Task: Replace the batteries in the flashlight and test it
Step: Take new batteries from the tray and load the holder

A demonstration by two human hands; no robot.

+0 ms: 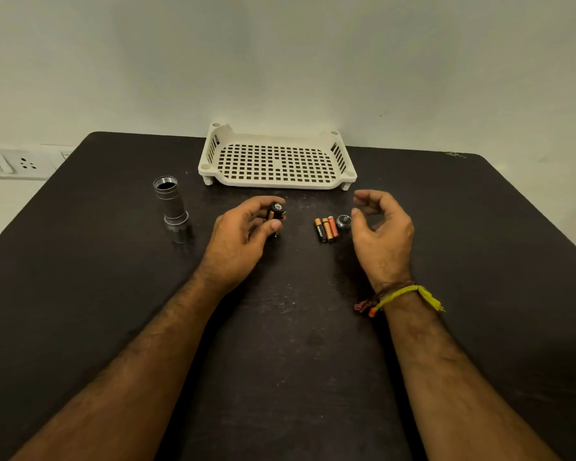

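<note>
Batteries (326, 229), three of them side by side, lie on the dark desk (113, 277) between the two hands, just left of the right hand (381, 227), whose fingers hang loosely curled around nothing, with a small metal cap (343, 221) beside them. The left hand (238, 242) grips a black battery holder (276, 212) with a battery in it between thumb and fingers. The flashlight body (173, 207) stands upright, open end up, well to the left of that hand, and a white slotted tray (276, 161) sits at the desk's far edge.

Dark table (113, 294): tray (276, 181), flashlight body (172, 204), batteries (326, 229), perhaps cap (343, 221).
</note>
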